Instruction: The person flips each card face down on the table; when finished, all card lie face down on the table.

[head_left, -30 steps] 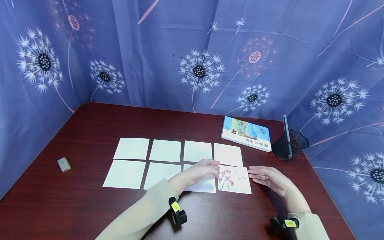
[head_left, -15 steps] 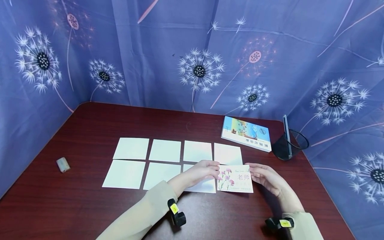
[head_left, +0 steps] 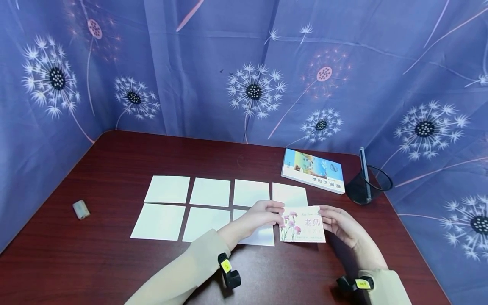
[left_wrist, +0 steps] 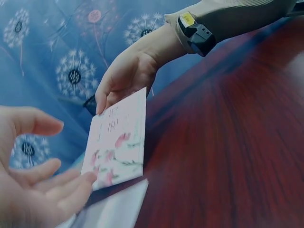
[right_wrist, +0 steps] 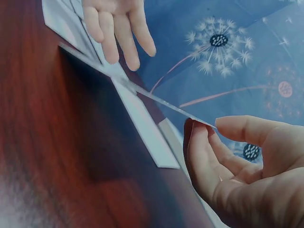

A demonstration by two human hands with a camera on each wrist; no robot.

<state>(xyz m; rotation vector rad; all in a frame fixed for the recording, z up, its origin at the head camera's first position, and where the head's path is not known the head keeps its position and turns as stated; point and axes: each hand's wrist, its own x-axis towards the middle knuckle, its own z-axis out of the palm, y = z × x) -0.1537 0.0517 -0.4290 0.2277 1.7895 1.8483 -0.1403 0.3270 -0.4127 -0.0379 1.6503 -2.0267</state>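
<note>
A greeting card (head_left: 303, 225) with pink flowers and Chinese characters is tilted up off the table on its right side. My right hand (head_left: 341, 224) pinches its upper right corner between thumb and fingers, as the right wrist view shows from the side. At the card's left edge is my left hand (head_left: 259, 219), its fingers loosely spread. In the left wrist view, one of the left fingertips (left_wrist: 89, 178) overlaps the card's lower edge and the thumb stands apart from it. The left forearm and hand partly cover a white card (head_left: 257, 235) on the table.
Several blank white cards (head_left: 157, 221) lie in two rows on the dark red table (head_left: 95, 262). A book (head_left: 312, 170) and a black mesh pen holder (head_left: 358, 188) stand at the back right. A small eraser-like block (head_left: 81, 209) lies far left. A blue curtain (head_left: 198, 84) hangs behind.
The right hand has gone from beside the card to pinching its corner. The card's right side has risen from the table and shifted slightly right. The left hand has barely moved.
</note>
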